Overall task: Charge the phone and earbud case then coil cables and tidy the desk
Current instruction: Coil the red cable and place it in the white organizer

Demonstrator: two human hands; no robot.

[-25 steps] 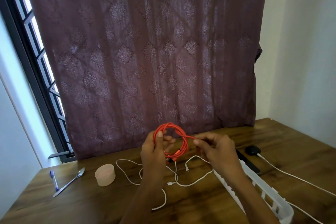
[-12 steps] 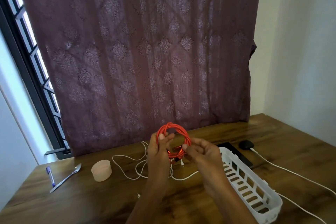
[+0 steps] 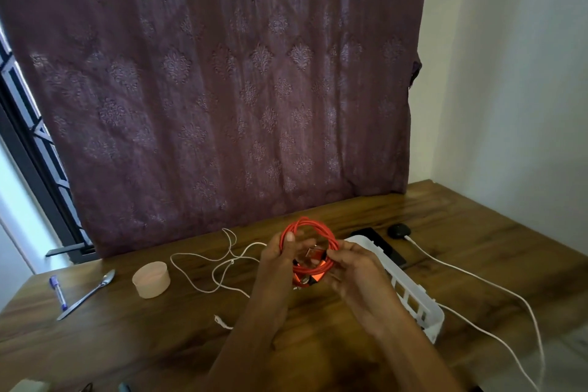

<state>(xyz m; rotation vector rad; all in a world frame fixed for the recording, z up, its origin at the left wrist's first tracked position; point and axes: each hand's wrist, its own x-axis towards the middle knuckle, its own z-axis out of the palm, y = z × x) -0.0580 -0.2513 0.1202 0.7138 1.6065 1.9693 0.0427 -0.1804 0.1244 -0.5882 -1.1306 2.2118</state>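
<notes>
A coiled red cable (image 3: 321, 229) is held upright above the wooden desk (image 3: 159, 334), between both hands. My left hand (image 3: 280, 261) grips the coil's left side, thumb on top. My right hand (image 3: 353, 267) pinches the coil's lower right side near its orange plug. A loose white cable (image 3: 219, 261) lies tangled on the desk behind my left hand. A black phone (image 3: 386, 247) lies flat behind a white slotted basket (image 3: 416, 299). A black earbud case (image 3: 399, 230) sits to the phone's right with a white cable (image 3: 496, 289) running from it toward the front right.
A small pink round container (image 3: 151, 279), a metal spoon (image 3: 87, 294) and a blue pen (image 3: 58, 291) lie at the desk's left. A patterned maroon curtain (image 3: 222, 89) hangs behind the desk. A window frame is at the far left, a white wall at the right.
My right hand moved in from holding the cable's loose end out to the right and now pinches the finished coil. The view dropped and shifted, so the basket shows more fully.
</notes>
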